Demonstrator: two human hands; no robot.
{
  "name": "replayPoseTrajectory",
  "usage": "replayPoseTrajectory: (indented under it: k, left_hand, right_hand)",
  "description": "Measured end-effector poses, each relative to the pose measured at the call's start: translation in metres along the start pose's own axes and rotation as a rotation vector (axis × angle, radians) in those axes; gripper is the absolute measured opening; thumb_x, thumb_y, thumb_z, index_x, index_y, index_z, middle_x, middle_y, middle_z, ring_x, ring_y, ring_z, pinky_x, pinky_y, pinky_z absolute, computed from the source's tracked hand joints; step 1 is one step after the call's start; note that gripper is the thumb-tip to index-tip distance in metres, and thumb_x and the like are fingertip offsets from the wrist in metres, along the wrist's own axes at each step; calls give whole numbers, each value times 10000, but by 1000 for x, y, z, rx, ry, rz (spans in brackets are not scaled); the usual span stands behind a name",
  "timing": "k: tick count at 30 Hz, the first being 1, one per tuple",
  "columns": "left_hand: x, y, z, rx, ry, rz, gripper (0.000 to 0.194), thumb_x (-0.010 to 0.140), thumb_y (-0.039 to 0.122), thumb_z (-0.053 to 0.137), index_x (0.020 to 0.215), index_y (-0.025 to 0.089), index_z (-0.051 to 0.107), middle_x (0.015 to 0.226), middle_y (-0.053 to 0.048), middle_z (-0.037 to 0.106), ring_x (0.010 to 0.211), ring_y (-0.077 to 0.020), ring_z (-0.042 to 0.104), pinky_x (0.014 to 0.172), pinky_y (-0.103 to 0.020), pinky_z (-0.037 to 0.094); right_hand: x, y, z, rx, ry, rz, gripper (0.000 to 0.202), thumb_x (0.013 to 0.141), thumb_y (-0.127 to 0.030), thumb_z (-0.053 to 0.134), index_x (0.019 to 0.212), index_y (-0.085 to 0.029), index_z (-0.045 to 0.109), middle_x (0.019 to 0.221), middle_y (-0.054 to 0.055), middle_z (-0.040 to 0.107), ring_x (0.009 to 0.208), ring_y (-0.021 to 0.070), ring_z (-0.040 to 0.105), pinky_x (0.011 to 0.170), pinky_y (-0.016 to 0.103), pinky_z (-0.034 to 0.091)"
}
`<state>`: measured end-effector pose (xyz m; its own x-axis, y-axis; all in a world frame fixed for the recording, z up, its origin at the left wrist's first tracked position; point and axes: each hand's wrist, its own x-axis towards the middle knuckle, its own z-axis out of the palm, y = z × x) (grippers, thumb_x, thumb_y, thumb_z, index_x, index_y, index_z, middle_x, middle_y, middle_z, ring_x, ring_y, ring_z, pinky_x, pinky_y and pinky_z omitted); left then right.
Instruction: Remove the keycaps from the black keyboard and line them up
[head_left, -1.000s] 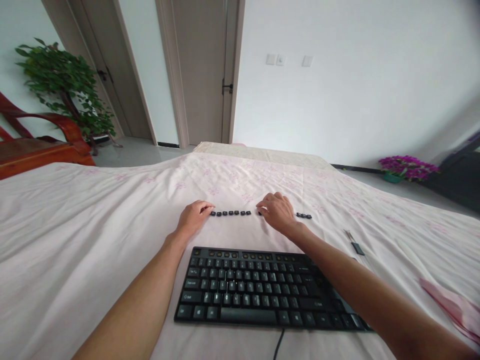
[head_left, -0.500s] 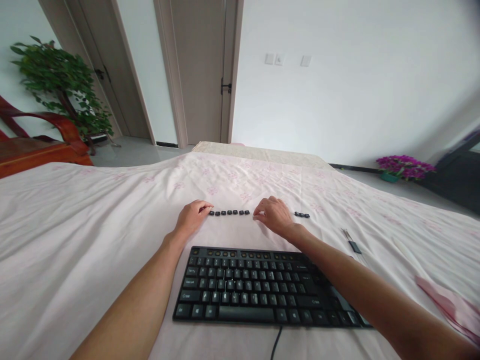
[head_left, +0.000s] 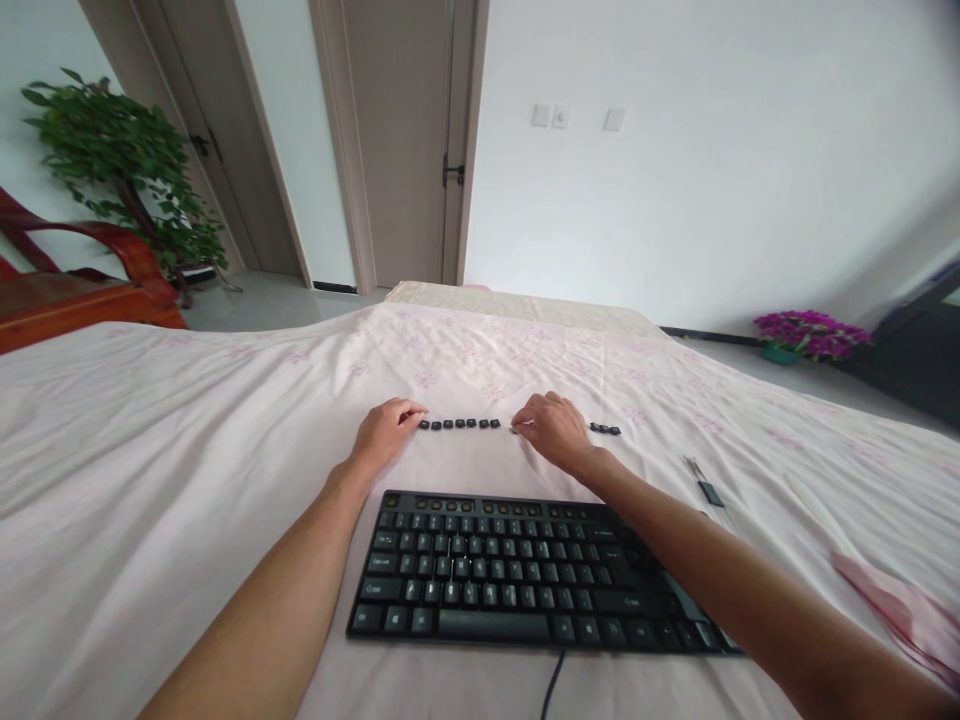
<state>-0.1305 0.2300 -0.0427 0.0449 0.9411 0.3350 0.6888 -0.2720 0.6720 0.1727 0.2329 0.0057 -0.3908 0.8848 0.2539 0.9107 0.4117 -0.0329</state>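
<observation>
My left hand (head_left: 387, 430) rests on the cloth with fingers curled together, its tips at the left end of a row of small black keycaps (head_left: 460, 424); whether it pinches anything is hidden. To the right of that row, my right hand (head_left: 553, 428) is closed in a pinch on a small dark keycap (head_left: 514, 430), mostly covered by the fingertips. Beyond the right wrist lie more keycaps (head_left: 606, 429), bunched together. Nearer me is a black keyboard (head_left: 495, 627), its top row showing bare key sockets. My right forearm crosses over its right end.
A wire keycap puller (head_left: 705, 484) with a black handle lies right of my right forearm. A pink cloth (head_left: 900, 610) is at the right edge. The bedspread (head_left: 225, 430) is wrinkled. The keyboard cable (head_left: 553, 685) runs toward me.
My right hand has shifted slightly to the right, and a bit of the keycap now shows at its fingertips. My left hand and the keycap row stay in place.
</observation>
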Motion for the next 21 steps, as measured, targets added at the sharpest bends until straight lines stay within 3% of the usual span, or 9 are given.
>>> replayPoseTrajectory:
  k: [10, 21]
  left_hand:
    - [0, -2, 1, 10, -4, 2, 226, 830, 330, 544, 928, 251, 732, 980, -14, 717, 877, -180, 645, 806, -276, 481]
    - [0, -3, 2, 10, -8, -12, 218, 818, 286, 552, 938, 250, 730, 982, -13, 717, 866, -176, 643, 797, -276, 482]
  right_hand:
    - [3, -6, -6, 36, -65, 10, 35, 804, -259, 692, 802, -266, 726, 771, 9, 710, 911, 214, 583, 788, 317, 366]
    - [9, -5, 3, 61, 4, 9, 104, 810, -268, 687, 908, -235, 684, 868, 35, 678, 896, 197, 584, 789, 297, 373]
